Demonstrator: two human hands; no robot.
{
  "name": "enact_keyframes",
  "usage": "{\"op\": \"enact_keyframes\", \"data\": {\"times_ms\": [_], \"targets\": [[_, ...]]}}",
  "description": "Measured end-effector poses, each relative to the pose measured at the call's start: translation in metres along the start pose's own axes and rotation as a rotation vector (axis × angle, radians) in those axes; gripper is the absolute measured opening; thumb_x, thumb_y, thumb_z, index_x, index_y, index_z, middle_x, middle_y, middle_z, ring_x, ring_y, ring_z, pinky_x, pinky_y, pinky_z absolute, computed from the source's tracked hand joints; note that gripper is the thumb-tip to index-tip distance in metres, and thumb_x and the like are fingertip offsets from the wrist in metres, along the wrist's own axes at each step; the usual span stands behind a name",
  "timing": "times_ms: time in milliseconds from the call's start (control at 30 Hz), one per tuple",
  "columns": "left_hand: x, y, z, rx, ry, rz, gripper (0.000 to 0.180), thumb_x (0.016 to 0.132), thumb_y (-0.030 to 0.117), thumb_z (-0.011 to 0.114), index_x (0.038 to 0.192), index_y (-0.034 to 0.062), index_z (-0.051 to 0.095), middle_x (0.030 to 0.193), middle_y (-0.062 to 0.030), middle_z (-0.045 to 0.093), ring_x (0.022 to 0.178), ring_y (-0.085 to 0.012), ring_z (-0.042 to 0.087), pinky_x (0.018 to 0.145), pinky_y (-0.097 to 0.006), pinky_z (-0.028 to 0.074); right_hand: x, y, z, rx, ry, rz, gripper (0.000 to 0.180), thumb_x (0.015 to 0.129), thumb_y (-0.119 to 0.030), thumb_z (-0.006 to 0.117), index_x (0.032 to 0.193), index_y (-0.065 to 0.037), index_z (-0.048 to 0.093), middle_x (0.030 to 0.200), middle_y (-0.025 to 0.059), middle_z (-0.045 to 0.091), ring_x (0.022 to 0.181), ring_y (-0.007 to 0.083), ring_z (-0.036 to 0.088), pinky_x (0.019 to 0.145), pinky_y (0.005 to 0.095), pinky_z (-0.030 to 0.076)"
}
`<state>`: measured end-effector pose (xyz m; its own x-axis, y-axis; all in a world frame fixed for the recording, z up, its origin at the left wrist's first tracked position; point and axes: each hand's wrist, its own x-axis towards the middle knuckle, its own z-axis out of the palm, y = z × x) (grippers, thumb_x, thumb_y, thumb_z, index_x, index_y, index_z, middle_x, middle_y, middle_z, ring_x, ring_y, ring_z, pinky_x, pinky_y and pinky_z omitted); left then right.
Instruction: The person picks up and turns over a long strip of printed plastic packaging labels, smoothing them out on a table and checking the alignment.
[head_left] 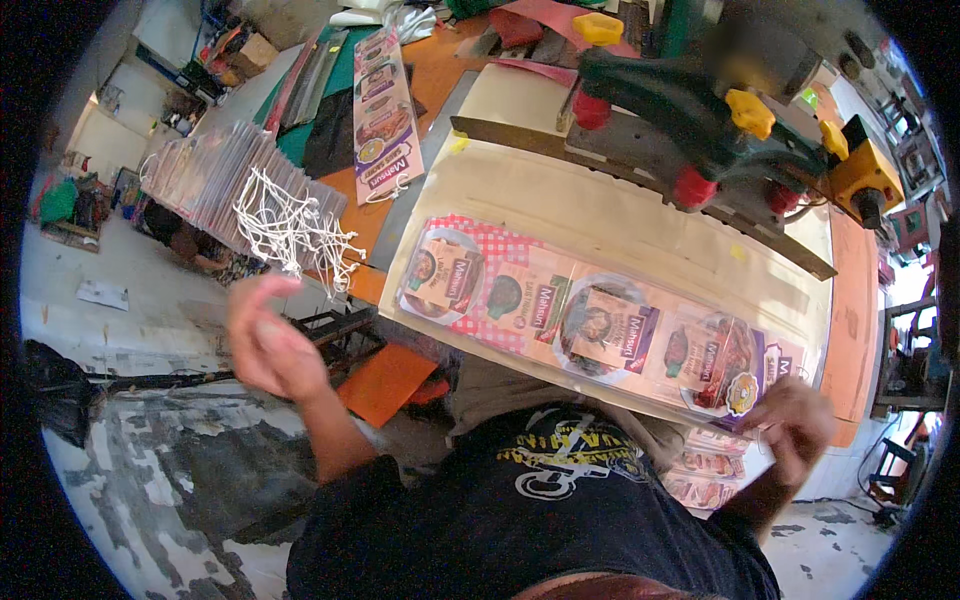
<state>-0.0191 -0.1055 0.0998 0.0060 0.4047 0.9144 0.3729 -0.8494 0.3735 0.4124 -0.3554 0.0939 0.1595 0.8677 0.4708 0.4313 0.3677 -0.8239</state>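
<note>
A long printed card strip in pink and orange, with food pictures and clear plastic over it, lies across the cream board in front of me. My right hand is closed at the strip's right end, its fingers pinching near the corner; a thin string shows just above them, and motion blurs the hand. My left hand is raised off the table's left side, fingers loosely apart with nothing visible in them. Beside its fingertips hangs a tangle of white strings, on a thick stack of similar strips.
A dark green machine frame with yellow knobs and red feet stands over the board's far side, behind a long metal bar. Another printed strip lies at the far left on the orange table. More strips show below the board's right end.
</note>
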Motion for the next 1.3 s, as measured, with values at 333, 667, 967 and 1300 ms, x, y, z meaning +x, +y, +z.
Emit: {"op": "enact_keyframes", "data": {"times_ms": [333,667,967,1300], "targets": [[-0.073,0.142,0.162,-1.483,-1.555,-0.884,0.047,0.107,0.042,0.043,0.112,-0.0004,0.063,0.106,-0.008,0.064,0.107,-0.0163,0.059,0.096,-0.032,0.045,0.044,-0.033,0.143,0.763,-0.76,-0.479,0.02,0.099,-0.015,0.064,0.103,0.004,0.068,0.081,0.0117,0.063,0.067,0.0256,0.062,0.056,0.0369,0.047],[-0.107,0.169,0.182,-1.395,-1.669,-0.815,0.034,0.099,0.033,0.062,0.101,-0.0006,0.065,0.096,-0.007,0.065,0.098,-0.0134,0.058,0.089,-0.031,0.046,0.046,-0.053,0.149,0.665,-0.791,-0.487,0.021,0.101,-0.02,0.06,0.104,0.001,0.061,0.08,0.0109,0.053,0.071,0.027,0.058,0.059,0.0387,0.047],[-0.077,0.155,0.17,-1.554,-1.522,-1.052,0.035,0.099,0.035,0.064,0.103,0.0003,0.063,0.094,-0.0026,0.063,0.089,-0.0092,0.054,0.081,-0.029,0.046,0.035,-0.035,0.152,0.716,-0.778,-0.437,0.025,0.101,-0.023,0.06,0.106,0.002,0.059,0.084,0.0145,0.055,0.076,0.032,0.059,0.066,0.0388,0.049],[-0.057,0.133,0.15,-1.365,-1.47,-0.512,0.032,0.096,0.032,0.067,0.094,0.0008,0.062,0.087,-0.004,0.06,0.084,-0.0118,0.056,0.075,-0.031,0.047,0.032,-0.03,0.14,0.612,-0.931,-0.357,0.025,0.099,-0.021,0.064,0.109,0.002,0.062,0.096,0.0159,0.063,0.088,0.0302,0.064,0.072,0.0401,0.052]]}}
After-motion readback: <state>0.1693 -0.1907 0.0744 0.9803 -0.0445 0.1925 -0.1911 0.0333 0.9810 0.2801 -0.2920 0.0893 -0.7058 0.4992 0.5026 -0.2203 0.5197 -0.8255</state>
